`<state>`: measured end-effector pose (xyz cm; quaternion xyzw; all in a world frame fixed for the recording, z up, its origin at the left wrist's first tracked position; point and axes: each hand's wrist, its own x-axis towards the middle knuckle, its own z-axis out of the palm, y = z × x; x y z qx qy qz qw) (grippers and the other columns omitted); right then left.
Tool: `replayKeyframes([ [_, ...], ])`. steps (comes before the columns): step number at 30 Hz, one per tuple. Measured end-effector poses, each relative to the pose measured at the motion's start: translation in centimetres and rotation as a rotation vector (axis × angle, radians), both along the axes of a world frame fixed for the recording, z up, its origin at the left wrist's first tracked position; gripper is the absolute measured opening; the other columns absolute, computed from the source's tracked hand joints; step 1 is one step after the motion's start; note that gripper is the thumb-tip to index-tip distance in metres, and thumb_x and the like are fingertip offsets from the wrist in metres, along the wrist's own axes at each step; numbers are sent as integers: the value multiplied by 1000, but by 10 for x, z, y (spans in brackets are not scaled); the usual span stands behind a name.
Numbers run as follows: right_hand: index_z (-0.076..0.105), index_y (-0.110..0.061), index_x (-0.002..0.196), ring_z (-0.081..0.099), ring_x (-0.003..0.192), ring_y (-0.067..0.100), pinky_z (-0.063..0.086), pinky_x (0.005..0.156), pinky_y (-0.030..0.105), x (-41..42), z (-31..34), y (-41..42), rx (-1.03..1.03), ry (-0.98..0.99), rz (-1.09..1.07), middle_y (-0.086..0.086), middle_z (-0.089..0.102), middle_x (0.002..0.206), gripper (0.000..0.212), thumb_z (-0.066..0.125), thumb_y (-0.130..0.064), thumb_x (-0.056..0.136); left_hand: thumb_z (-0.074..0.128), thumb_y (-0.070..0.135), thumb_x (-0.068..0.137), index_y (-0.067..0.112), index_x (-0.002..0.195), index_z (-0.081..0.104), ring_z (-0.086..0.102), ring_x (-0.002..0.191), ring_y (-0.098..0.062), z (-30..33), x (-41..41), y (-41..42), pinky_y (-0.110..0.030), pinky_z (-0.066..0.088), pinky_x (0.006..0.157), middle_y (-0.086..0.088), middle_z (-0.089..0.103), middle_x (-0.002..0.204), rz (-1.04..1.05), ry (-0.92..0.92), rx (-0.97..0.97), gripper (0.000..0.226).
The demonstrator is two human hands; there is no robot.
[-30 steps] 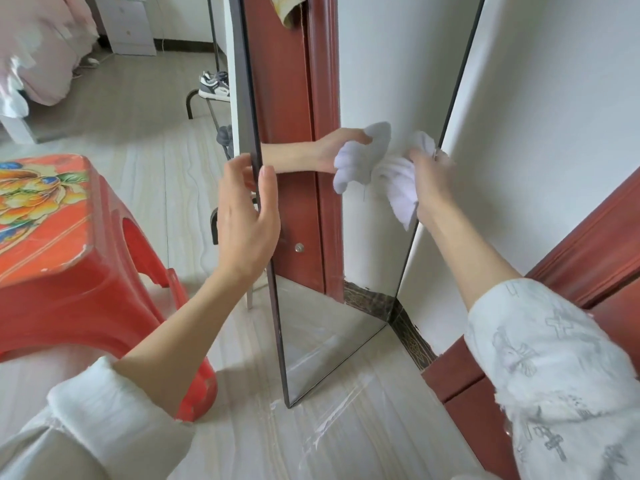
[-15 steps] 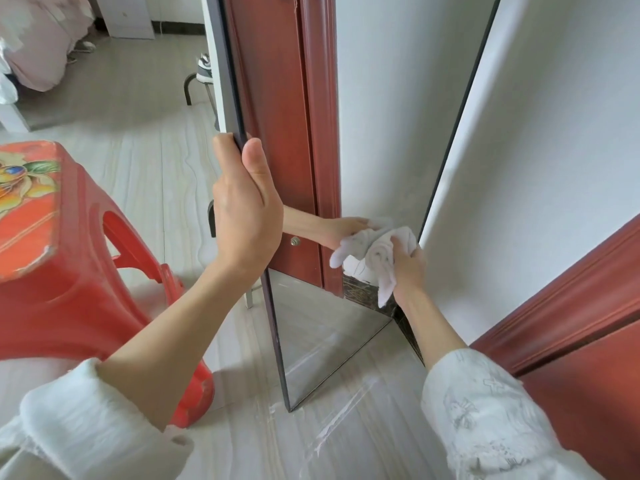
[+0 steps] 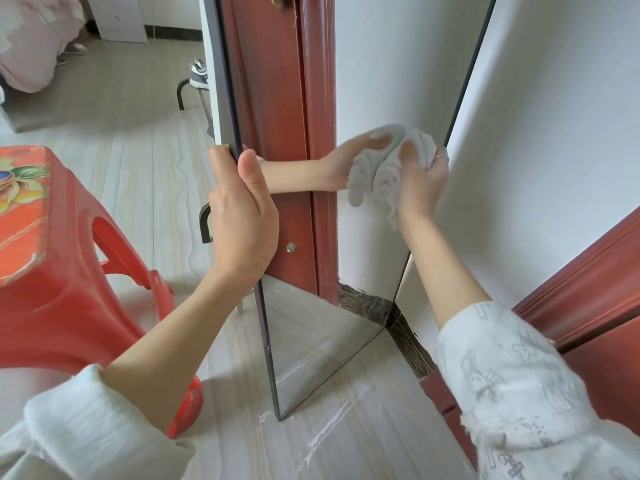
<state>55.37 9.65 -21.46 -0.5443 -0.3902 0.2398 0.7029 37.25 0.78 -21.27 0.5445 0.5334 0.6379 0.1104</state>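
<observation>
We press a cloth (image 3: 389,188) on the mirror (image 3: 363,81).
Our left grip (image 3: 242,216) closes around the mirror edge; our right grip (image 3: 420,181) clutches the cloth against the glass.

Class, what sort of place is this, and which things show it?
Probably a room in a home: a floor mirror against the wall, a red plastic stool, a sneaker.

Gripping left edge of upright mirror (image 3: 304,327) with left hand (image 3: 242,216); pressing bunched white cloth (image 3: 389,188) onto glass with right hand (image 3: 420,181), toward right edge. Red stool (image 3: 52,271) near left.
</observation>
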Motion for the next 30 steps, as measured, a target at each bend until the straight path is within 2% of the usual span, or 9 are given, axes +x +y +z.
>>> replayKeyframes([
  [5,53,-12,101,57,84,13,44,72,12,10,-63,1,-97,45,-85,-2,59,90,12,51,-15,90,21,20,100,9,88,30,41,50,3,-1,0,2,-15,29,48,11,31,59,14,-2,18,18],
  [8,52,-8,113,58,106,26,47,95,38,19,-130,-9,-390,70,-113,10,61,115,27,50,-24,91,21,20,100,17,83,30,37,48,-1,-1,0,2,-17,29,47,8,26,57,14,7,34,19],
  [11,54,-12,102,60,102,28,48,94,43,21,-148,-13,-504,103,-138,12,63,112,18,50,-25,90,21,20,100,21,82,28,38,49,0,-2,1,3,-16,30,48,7,26,57,20,10,34,20],
  [15,54,-8,118,57,99,17,41,82,20,8,-86,0,-221,166,-181,5,61,111,32,49,-25,92,21,19,101,14,86,30,40,52,5,-1,1,2,-14,31,50,9,27,59,28,3,22,18],
  [18,55,-8,112,53,90,12,37,62,3,0,-19,14,-59,27,-209,0,59,101,24,48,-21,93,21,22,100,10,89,30,39,50,1,-1,1,1,-19,29,47,9,28,58,20,-1,20,19],
  [20,53,-12,106,53,84,12,37,58,-2,4,1,21,-12,-1,-214,-5,57,92,17,47,-20,93,21,22,100,10,89,31,38,47,-1,-1,0,2,-20,27,45,7,27,56,19,-2,26,19],
  [23,51,-10,105,53,84,14,40,63,6,18,-13,29,-15,3,-233,-4,55,89,15,47,-17,92,21,22,100,10,88,31,39,47,-3,-1,1,2,-20,28,45,7,26,55,29,-7,38,19],
  [25,49,-8,101,53,88,18,44,81,25,26,-46,27,-89,-29,-249,5,55,94,12,47,-15,92,21,23,99,9,88,31,38,46,-3,-2,1,4,-20,27,45,8,27,54,33,-20,36,20],
  [30,51,2,119,56,109,34,43,91,37,45,-131,4,-639,34,-164,21,58,120,34,46,-20,94,21,25,98,19,83,29,35,44,-3,-4,1,5,-17,28,44,10,26,55,36,-13,44,19],
])
